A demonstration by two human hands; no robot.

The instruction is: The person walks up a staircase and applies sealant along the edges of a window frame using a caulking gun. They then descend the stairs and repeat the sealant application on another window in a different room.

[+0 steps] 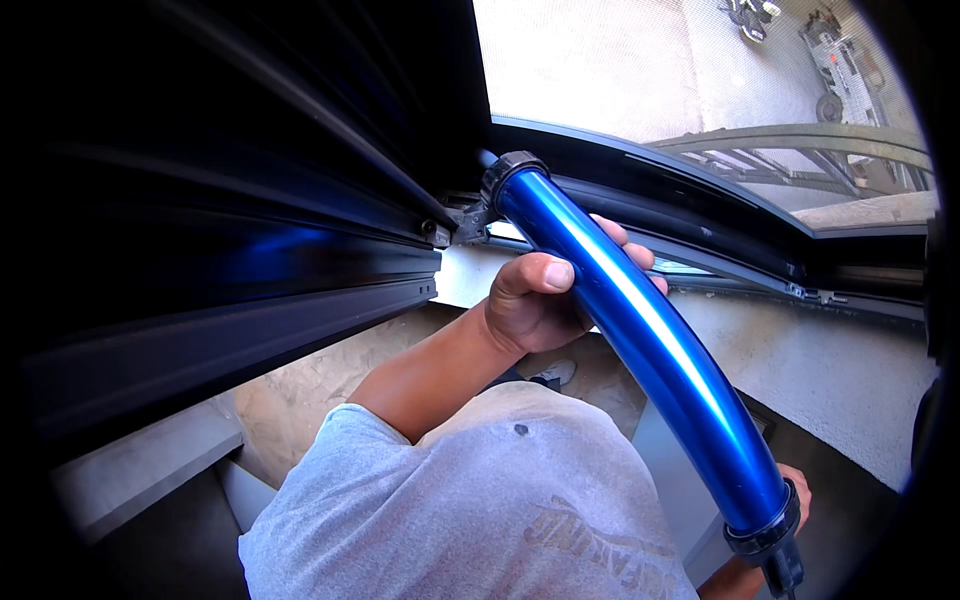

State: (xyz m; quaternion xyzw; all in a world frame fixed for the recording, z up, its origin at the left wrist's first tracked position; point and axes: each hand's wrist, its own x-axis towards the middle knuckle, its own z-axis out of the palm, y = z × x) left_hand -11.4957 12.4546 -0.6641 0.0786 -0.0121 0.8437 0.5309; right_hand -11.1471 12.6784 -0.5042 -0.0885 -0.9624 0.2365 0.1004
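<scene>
A caulking gun with a shiny blue barrel (640, 320) runs diagonally across the view, from the window frame down to the lower right. My left hand (545, 305) is closed round its upper half, thumb on the near side and fingertips showing on the far side. At the lower end, my right hand (798, 490) is mostly hidden behind the black rear cap (760, 530), its visible fingers curled at the gun's back end. The black front cap (512, 175) is beside the corner of the dark window frame (700, 210). Whatever the tip touches is hidden.
Dark metal frame profiles (250, 270) fill the left side, close to my left forearm. A pale sill (820, 360) runs below the window on the right. Behind the mesh screen (600, 60) are a pale ground and a curved railing (800, 150). Stone-patterned floor (300, 375) shows below.
</scene>
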